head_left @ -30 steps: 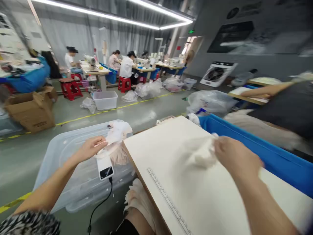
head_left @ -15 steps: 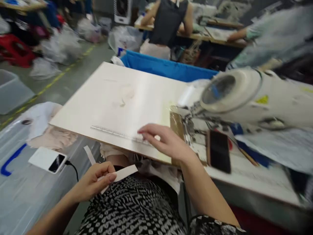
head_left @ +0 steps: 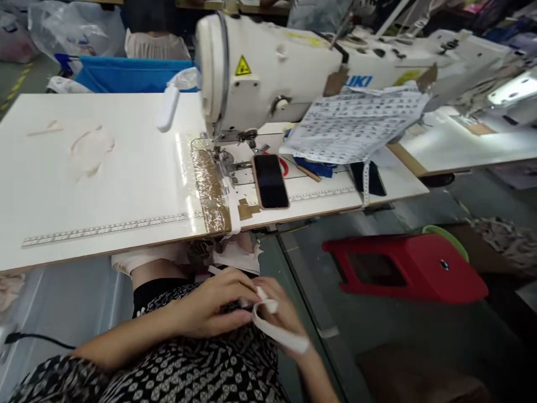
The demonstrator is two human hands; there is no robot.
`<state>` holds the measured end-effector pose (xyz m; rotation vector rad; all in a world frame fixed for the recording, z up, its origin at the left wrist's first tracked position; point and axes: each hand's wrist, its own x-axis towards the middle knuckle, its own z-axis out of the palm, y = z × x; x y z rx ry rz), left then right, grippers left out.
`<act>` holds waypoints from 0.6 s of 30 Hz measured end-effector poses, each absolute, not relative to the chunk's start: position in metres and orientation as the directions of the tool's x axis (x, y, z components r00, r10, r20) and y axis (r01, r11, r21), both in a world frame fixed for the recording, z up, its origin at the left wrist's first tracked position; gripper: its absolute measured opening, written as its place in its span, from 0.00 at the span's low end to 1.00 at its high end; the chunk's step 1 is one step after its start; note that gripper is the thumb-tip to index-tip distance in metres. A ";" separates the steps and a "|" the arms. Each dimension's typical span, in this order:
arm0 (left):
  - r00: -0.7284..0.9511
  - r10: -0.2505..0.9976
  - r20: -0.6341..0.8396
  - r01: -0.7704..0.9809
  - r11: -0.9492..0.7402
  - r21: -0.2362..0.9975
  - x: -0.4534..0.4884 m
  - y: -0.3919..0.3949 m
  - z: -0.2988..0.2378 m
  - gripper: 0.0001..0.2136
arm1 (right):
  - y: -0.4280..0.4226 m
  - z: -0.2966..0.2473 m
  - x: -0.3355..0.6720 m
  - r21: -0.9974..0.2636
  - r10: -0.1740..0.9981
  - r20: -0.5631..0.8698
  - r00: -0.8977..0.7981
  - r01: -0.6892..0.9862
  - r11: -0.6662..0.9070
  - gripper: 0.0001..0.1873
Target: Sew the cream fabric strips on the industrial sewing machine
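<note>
My left hand (head_left: 220, 302) and my right hand (head_left: 279, 310) are close together over my lap, below the table's front edge. A narrow white fabric strip (head_left: 289, 340) runs between them, its loop curling over my right hand and wrist. The left fingers pinch the strip, and a short end (head_left: 215, 270) pokes out behind them. My right fingers are curled round it, partly hidden and slightly blurred. Another white strip (head_left: 234, 212) hangs at the table edge, in front of the sewing machine (head_left: 260, 73).
On the white table (head_left: 138, 184) are a phone (head_left: 271, 182), a printed ruler (head_left: 113, 226), pale fabric pieces (head_left: 92, 148) and papers (head_left: 356, 123). A red stool (head_left: 436, 268) stands at the right. Behind the table is a blue cloth bin (head_left: 130, 73).
The view has swung right, bringing the sewing machine to the middle. My right hand has left the tabletop and come down to my left hand, and both now hold the strip.
</note>
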<state>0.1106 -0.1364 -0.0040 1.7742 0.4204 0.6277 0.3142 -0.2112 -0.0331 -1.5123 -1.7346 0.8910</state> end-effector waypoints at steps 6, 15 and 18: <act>0.441 0.860 -0.257 0.492 0.007 0.870 0.108 -0.124 -0.134 0.16 | -0.235 -0.040 0.440 -0.756 0.764 -0.485 0.426 0.234 -0.611 0.25; 0.481 0.801 -0.357 0.570 0.024 0.821 0.135 -0.084 -0.176 0.22 | -0.120 -0.114 0.470 -0.839 0.758 -0.542 0.363 -0.277 -0.468 0.11; 0.516 0.757 -0.400 0.585 0.030 0.811 0.140 -0.082 -0.169 0.21 | -0.063 -0.131 0.469 -0.871 0.788 -0.484 0.381 -0.295 -0.393 0.09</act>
